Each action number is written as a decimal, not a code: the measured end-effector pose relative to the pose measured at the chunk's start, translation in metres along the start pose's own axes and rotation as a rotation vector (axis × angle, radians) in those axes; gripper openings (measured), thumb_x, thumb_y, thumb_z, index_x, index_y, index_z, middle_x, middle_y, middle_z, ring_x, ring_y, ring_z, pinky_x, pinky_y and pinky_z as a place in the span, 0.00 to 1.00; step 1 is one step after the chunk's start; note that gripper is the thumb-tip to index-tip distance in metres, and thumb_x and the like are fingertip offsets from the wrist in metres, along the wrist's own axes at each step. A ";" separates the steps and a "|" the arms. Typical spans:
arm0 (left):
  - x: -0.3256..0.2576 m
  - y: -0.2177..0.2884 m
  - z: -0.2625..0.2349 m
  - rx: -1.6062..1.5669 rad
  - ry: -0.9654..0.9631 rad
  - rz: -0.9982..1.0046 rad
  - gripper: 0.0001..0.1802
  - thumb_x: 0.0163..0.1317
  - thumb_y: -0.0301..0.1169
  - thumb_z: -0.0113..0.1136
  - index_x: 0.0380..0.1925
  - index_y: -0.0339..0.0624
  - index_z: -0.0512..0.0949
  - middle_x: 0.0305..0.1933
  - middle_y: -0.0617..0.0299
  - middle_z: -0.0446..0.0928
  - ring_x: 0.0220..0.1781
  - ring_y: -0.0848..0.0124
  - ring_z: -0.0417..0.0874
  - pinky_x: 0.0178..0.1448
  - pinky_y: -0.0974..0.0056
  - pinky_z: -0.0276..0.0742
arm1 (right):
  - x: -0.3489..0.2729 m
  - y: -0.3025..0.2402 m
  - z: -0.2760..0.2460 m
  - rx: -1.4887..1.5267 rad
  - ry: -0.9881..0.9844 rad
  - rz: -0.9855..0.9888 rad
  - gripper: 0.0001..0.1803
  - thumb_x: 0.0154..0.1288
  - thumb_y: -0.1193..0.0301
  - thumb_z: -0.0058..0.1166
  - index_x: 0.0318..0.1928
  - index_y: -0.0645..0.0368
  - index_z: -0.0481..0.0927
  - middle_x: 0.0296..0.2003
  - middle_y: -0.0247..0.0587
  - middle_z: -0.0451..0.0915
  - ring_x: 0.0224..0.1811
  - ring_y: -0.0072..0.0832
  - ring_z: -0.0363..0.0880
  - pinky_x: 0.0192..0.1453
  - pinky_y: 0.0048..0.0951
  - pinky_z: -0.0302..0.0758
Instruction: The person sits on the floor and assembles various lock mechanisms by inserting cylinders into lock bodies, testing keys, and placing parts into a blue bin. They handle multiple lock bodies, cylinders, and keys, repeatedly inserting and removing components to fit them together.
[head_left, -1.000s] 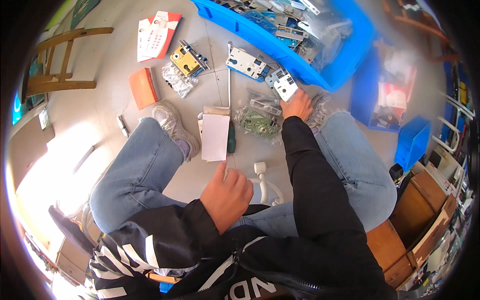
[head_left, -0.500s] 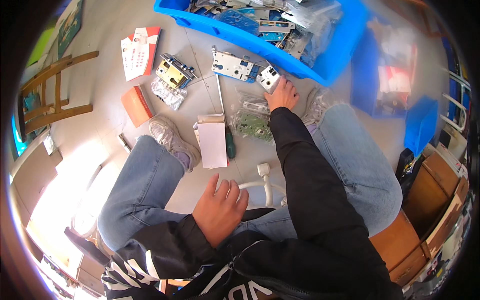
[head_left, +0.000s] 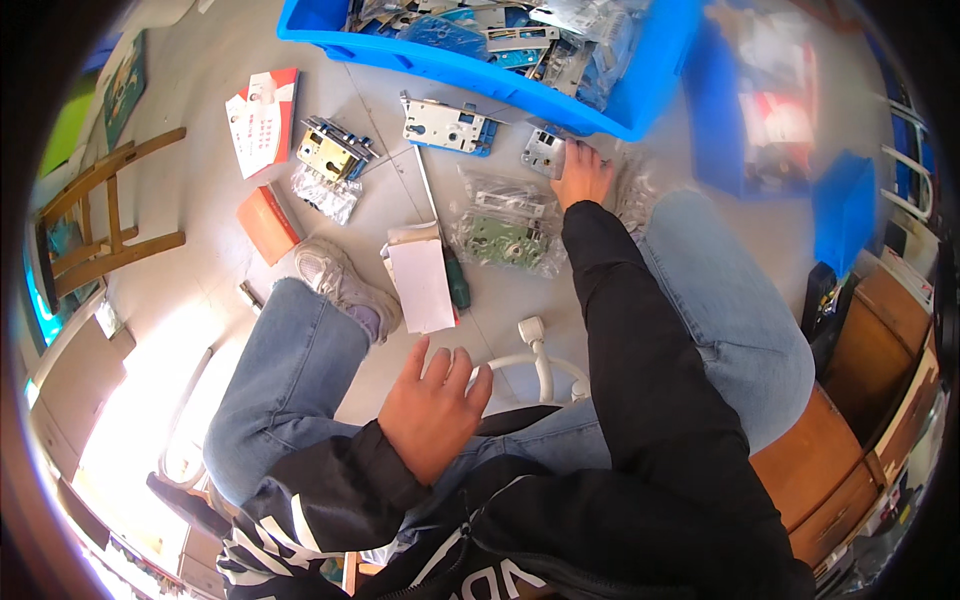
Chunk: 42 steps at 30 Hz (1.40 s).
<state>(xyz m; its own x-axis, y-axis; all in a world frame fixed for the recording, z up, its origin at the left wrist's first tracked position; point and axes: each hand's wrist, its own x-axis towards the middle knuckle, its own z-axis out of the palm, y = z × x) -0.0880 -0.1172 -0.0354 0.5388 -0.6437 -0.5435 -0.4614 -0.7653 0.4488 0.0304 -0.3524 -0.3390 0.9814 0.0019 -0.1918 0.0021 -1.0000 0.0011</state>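
Observation:
My right hand (head_left: 583, 177) is at the far side of the floor, its fingers closed round the right end of a small silver mortise lock case (head_left: 541, 151). Part of that case is hidden under the fingers. A longer silver-and-blue mortise lock (head_left: 448, 127) lies just left of it, apart from my hand. Nearer me are clear plastic bags (head_left: 505, 205) with metal plates, one of them a green plate (head_left: 500, 243). Above my lap hovers my left hand (head_left: 435, 405), empty, with its fingers apart.
A blue crate (head_left: 430, 62) full of lock parts stands at the far side. On the floor lie a brass-coloured lock (head_left: 328, 158), red-and-white booklets (head_left: 262, 125), an orange box (head_left: 268, 224), a white pad (head_left: 420, 285) and a green-handled screwdriver (head_left: 457, 284). A wooden stool (head_left: 120, 220) is at left.
My right hand has shifted slightly right, and the small lock case has turned and lies flatter, a little farther from the longer lock. My left hand stays almost in place.

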 end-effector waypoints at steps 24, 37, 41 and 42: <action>0.008 -0.005 0.005 0.030 0.015 -0.023 0.30 0.43 0.42 0.61 0.48 0.44 0.68 0.47 0.57 0.69 0.50 0.64 0.69 0.60 0.56 0.60 | -0.013 -0.087 -0.031 0.503 0.217 -0.160 0.24 0.47 0.70 0.58 0.48 0.51 0.69 0.46 0.37 0.69 0.50 0.36 0.65 0.54 0.39 0.60; -0.010 -0.013 0.016 -0.005 0.181 -0.099 0.23 0.48 0.34 0.55 0.46 0.42 0.70 0.45 0.55 0.70 0.47 0.63 0.71 0.59 0.53 0.61 | 0.033 -0.134 -0.022 0.206 0.149 -0.325 0.31 0.39 0.69 0.63 0.49 0.48 0.69 0.49 0.36 0.67 0.48 0.34 0.67 0.52 0.46 0.61; -0.012 -0.011 0.014 -0.005 0.183 -0.088 0.23 0.47 0.35 0.56 0.45 0.42 0.71 0.43 0.55 0.71 0.46 0.63 0.71 0.59 0.54 0.61 | 0.008 -0.130 -0.030 0.336 0.182 -0.318 0.35 0.38 0.69 0.65 0.51 0.48 0.66 0.50 0.39 0.64 0.51 0.39 0.63 0.50 0.41 0.61; -0.012 -0.011 0.014 0.006 0.188 -0.085 0.23 0.46 0.36 0.56 0.45 0.42 0.71 0.42 0.55 0.71 0.45 0.63 0.71 0.59 0.54 0.61 | -0.004 -0.132 -0.031 0.384 0.122 -0.264 0.35 0.38 0.69 0.65 0.51 0.48 0.66 0.50 0.39 0.64 0.52 0.40 0.62 0.50 0.42 0.61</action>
<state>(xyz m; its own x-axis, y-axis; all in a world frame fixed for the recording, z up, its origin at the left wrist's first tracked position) -0.0994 -0.1013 -0.0443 0.6976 -0.5677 -0.4371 -0.4125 -0.8171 0.4028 0.0323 -0.2207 -0.3075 0.9723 0.2329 -0.0204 0.2057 -0.8935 -0.3992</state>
